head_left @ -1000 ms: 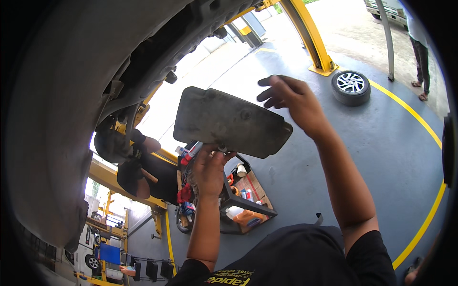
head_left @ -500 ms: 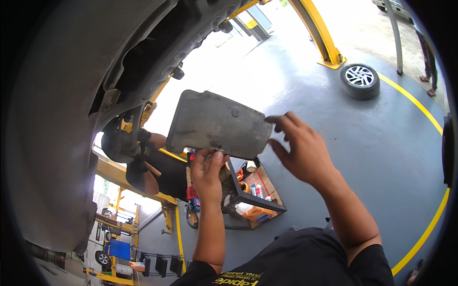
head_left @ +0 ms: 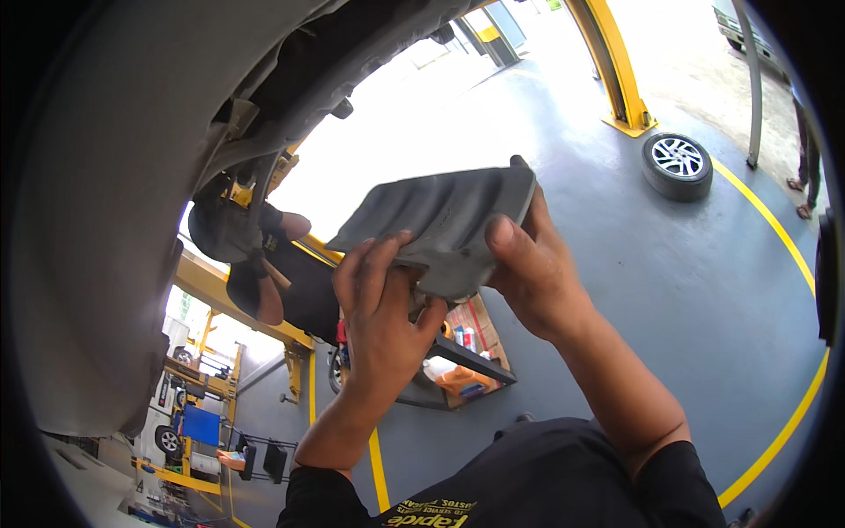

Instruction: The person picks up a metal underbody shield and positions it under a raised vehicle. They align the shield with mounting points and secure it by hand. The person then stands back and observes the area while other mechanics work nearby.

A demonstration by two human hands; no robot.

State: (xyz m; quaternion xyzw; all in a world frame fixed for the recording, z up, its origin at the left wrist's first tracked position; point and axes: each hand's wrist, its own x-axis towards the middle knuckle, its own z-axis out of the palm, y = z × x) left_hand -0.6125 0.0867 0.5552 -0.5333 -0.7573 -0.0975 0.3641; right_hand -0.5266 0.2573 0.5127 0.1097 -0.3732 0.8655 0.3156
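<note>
A dark grey moulded plastic panel (head_left: 449, 207), with shallow troughs across its face, is held tilted in mid-air in front of me. My right hand (head_left: 541, 277) grips its right end, the thumb on the near face and the fingers mostly hidden behind. At the lower left edge is my left hand (head_left: 383, 304), its fingers laid over the panel and its thumb below the edge. To the upper left hangs the dark underside of a raised vehicle (head_left: 290, 97); the panel is apart from it.
A black cart (head_left: 475, 361) with bottles stands below the panel. Close by on the left, a co-worker (head_left: 255, 238) in dark clothes holds a wooden-looking handle. A wheel (head_left: 678, 165) lies on the grey floor near a yellow lift post (head_left: 616, 66). Another person's legs (head_left: 807, 163) show far right.
The panel has turned from its flat, dusty face to its troughed face. My right hand has closed on its right end. My left hand has shifted from pinching its lower edge to spreading fingers over it.
</note>
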